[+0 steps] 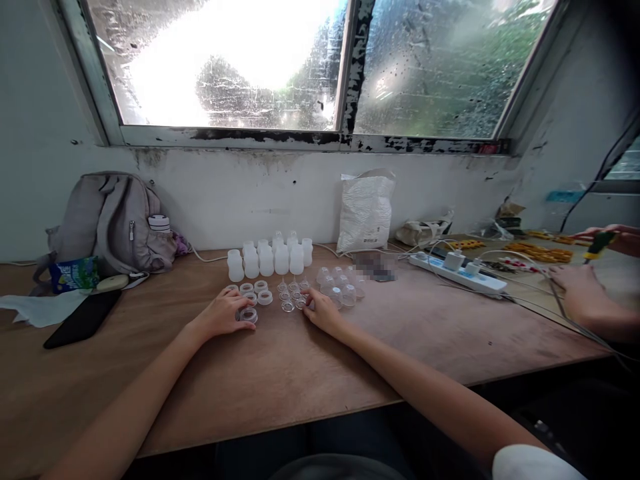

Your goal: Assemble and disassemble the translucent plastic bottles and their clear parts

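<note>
My left hand (225, 313) is closed around a translucent screw ring (249, 316) at the front of a group of similar rings (265, 297). To its right, my right hand (323, 312) has its fingertips pinched at a transparent silicone bottle nipple (300, 303), at the edge of a cluster of nipples (287, 305). Behind the rings and nipples, several frosted white baby bottles (267, 260) stand upright in rows. Transparent domed caps (349, 294) are grouped just right of my right hand.
A grey backpack (113, 220), a snack packet (75, 273) and a black phone (84, 319) lie left. A white plastic bag (367, 210) leans on the wall. Right are a power strip (460, 272) with cables and another person's hands (575, 280) with a screwdriver (600, 245).
</note>
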The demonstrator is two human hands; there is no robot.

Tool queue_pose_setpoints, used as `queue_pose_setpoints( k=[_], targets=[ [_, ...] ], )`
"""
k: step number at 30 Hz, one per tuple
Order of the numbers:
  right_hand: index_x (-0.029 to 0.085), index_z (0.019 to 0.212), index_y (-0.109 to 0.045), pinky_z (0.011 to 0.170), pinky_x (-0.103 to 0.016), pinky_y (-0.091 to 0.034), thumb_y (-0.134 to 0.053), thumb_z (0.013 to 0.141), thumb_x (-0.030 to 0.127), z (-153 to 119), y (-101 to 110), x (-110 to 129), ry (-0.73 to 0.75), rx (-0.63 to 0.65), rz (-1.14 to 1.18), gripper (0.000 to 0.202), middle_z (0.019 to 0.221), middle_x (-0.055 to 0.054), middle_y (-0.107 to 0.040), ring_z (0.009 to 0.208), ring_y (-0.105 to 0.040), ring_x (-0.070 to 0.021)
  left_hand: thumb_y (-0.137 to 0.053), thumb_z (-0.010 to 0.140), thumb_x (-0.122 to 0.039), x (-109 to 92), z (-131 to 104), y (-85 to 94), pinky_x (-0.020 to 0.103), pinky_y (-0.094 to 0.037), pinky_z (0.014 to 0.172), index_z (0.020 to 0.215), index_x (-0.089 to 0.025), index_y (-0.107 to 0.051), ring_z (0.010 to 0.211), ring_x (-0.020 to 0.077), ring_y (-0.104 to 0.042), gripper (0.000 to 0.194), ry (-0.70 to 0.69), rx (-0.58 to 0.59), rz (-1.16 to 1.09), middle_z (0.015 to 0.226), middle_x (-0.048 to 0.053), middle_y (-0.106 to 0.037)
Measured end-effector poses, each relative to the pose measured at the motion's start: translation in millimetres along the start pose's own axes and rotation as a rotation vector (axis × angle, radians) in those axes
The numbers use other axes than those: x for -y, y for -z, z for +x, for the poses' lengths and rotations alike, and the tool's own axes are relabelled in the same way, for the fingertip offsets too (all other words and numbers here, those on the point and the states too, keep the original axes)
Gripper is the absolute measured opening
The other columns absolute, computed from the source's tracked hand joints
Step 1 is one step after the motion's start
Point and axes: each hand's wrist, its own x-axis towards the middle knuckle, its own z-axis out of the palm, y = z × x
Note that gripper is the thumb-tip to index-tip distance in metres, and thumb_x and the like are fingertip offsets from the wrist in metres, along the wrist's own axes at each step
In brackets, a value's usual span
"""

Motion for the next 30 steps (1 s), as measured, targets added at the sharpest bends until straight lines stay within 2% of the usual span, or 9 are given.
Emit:
queue_pose_setpoints(
  k=[9,17,24,27,30],
  targets=[
    [0.017,0.104,-0.048,0.065,-0.024,-0.039,-0.047,0.072,0.014,-1,-1,0,0.008,0.001,0.044,0.032,0.077,-0.001,-0.059,0.065,-0.053,-0.0126,-0.055,0.065,-0.055,2,0,-4.2,0.035,-0.032,0.086,0.097,-0.023,-0.056,0.095,0.0223,-0.05,0.045,0.005,-0.035,0.026,0.096,0.004,-0.061],
    [0.016,0.102,-0.048,0.065,-0.024,-0.039,-0.046,0.071,0.011,-1,2,1,0.022,-0.019,0.061,0.032,0.076,-0.002,-0.059,0.065,-0.053,-0.0127,-0.055,0.066,-0.054,5,0,-16.0,0.038,-0.03,0.093,0.109,-0.021,-0.05,0.107,0.0242,-0.043,0.054,0.005,-0.125,0.015,0.114,0.008,-0.05],
    [0.015,0.103,-0.049,0.066,-0.024,-0.039,-0.045,0.073,0.013,-6,4,6,0.029,-0.051,0.051,0.03,0.073,-0.002,-0.057,0.066,-0.053,-0.0133,-0.051,0.071,-0.052,1,0,-22.6,0.04,-0.032,0.092,0.113,-0.023,-0.047,0.108,0.0243,-0.043,0.051,0.053,-0.091,-0.082,0.117,0.008,-0.049],
    [0.016,0.102,-0.05,0.066,-0.024,-0.039,-0.042,0.077,0.016,11,15,11,0.085,-0.124,-0.017,0.027,0.075,-0.003,-0.057,0.069,-0.053,-0.0141,-0.049,0.072,-0.053,-3,2,-24.6,0.039,-0.032,0.092,0.114,-0.023,-0.045,0.109,0.0242,-0.043,0.052,0.062,-0.095,-0.091,0.117,0.008,-0.048],
    [0.016,0.099,-0.052,0.066,-0.025,-0.038,-0.04,0.079,0.019,57,37,24,0.102,-0.241,-0.077,0.024,0.077,-0.004,-0.057,0.069,-0.053,-0.0147,-0.048,0.072,-0.054,-6,3,-26.9,0.038,-0.032,0.093,0.115,-0.024,-0.044,0.109,0.0238,-0.042,0.052,0.061,-0.096,-0.095,0.118,0.007,-0.048]
  ],
)
